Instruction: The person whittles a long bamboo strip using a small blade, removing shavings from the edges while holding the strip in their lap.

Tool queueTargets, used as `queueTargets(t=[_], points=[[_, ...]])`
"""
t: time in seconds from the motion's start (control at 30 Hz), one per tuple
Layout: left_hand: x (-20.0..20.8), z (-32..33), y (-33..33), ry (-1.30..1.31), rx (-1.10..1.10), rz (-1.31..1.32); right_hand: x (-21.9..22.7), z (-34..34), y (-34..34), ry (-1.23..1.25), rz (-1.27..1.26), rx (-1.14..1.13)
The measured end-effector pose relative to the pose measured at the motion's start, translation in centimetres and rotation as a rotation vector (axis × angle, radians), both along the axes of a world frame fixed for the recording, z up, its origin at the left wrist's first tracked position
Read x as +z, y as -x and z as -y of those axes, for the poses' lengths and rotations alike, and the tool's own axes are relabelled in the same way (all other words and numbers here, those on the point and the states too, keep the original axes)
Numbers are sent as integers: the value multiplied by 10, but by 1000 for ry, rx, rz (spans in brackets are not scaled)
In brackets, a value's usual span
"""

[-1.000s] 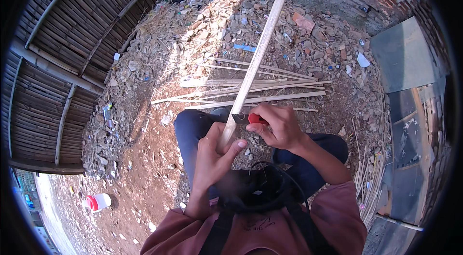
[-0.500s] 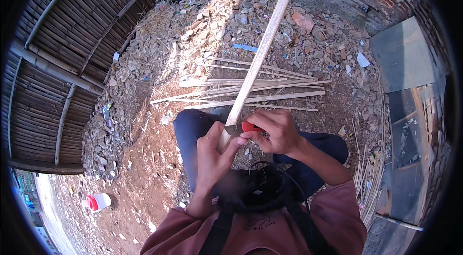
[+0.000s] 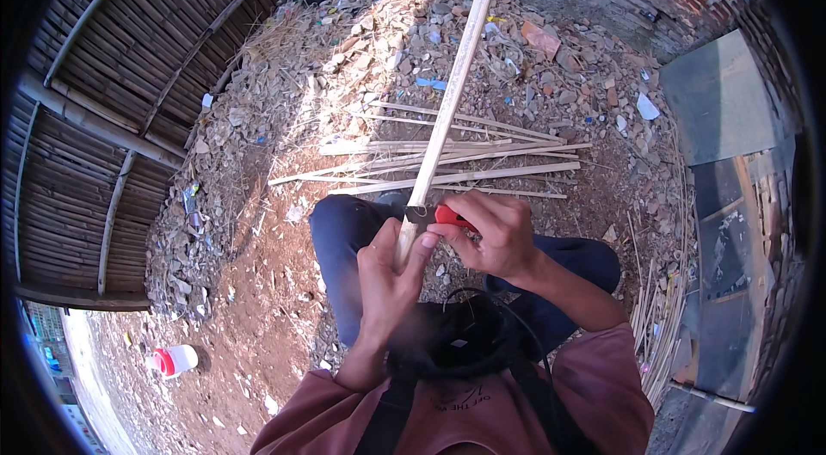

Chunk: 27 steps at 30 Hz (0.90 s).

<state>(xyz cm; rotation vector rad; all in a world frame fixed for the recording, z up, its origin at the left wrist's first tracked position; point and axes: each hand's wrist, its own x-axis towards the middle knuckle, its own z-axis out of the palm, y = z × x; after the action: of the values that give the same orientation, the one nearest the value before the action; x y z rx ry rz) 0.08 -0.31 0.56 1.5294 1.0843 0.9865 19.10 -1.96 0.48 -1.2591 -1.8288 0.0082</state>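
Observation:
A long, pale wooden strip rises from my lap and runs up past the top edge, leaning slightly right. Close to its lower end, my left hand grips it, thumb on the right side. My right hand is closed around the red handle of a knife. The knife's dark, broad blade lies across the strip just above my left hand, touching it. My left thumb is close to the right fingers and the blade. The part of the strip inside my left palm is hidden.
Several cut strips lie on the ground beyond my folded legs. Rubble heaps up behind them. A slatted bamboo wall stands left, grey boards lean at right. A white and red jug lies at lower left.
The strip's upper part has swung to the left, so it stands more upright. The knife and my right hand have shifted slightly, the blade now a little higher on the strip.

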Motion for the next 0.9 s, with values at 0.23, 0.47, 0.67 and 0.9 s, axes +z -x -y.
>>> queueTargets(t=[0.23, 0.47, 0.67, 0.9], points=[[-2, -3, 2, 135, -132, 199, -4, -7, -8, 48, -51, 170], [-10, -2, 8, 121, -206, 142, -9, -5, -1, 52, -69, 138], [-22, 2, -1, -3, -102, 155, -8, -2, 4, -20, -24, 71], [-19, 1, 0, -33, -109, 38, -8, 3, 7, 10, 24, 8]])
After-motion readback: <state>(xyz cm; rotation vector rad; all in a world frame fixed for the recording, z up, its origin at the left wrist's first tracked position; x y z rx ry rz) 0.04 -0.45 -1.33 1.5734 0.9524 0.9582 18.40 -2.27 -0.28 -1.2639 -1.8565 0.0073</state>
